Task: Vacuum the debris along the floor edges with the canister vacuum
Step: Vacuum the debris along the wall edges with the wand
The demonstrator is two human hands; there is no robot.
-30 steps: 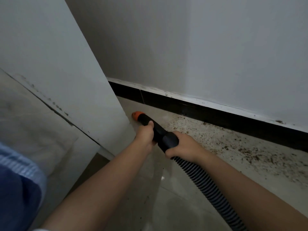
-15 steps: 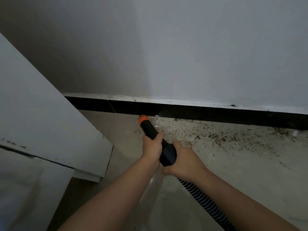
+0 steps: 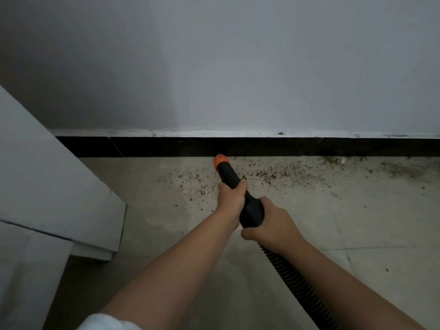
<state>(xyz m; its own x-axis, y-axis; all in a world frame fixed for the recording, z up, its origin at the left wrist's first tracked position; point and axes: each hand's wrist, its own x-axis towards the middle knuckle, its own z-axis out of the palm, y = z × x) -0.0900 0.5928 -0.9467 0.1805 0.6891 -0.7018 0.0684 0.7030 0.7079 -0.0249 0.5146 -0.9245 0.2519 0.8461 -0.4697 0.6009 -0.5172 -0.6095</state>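
Note:
A black vacuum nozzle (image 3: 227, 173) with an orange tip (image 3: 220, 160) points at the foot of the black skirting board (image 3: 285, 146). My left hand (image 3: 231, 198) grips the nozzle's narrow front part. Behind it, my right hand (image 3: 269, 221) grips the thick rear collar where the ribbed black hose (image 3: 292, 282) joins and runs toward the lower right. Brown debris (image 3: 273, 173) lies scattered on the pale floor tiles along the skirting, on both sides of the tip. The canister is out of view.
A grey-white wall (image 3: 238, 67) rises above the skirting. A white panel or cabinet (image 3: 47, 186) leans in from the left, its lower corner near the floor. Darker dirt (image 3: 400, 169) lies further right along the edge.
The view has swung right and squared to the wall. The nozzle tip has moved right along the skirting into the debris; both hands keep the same grip.

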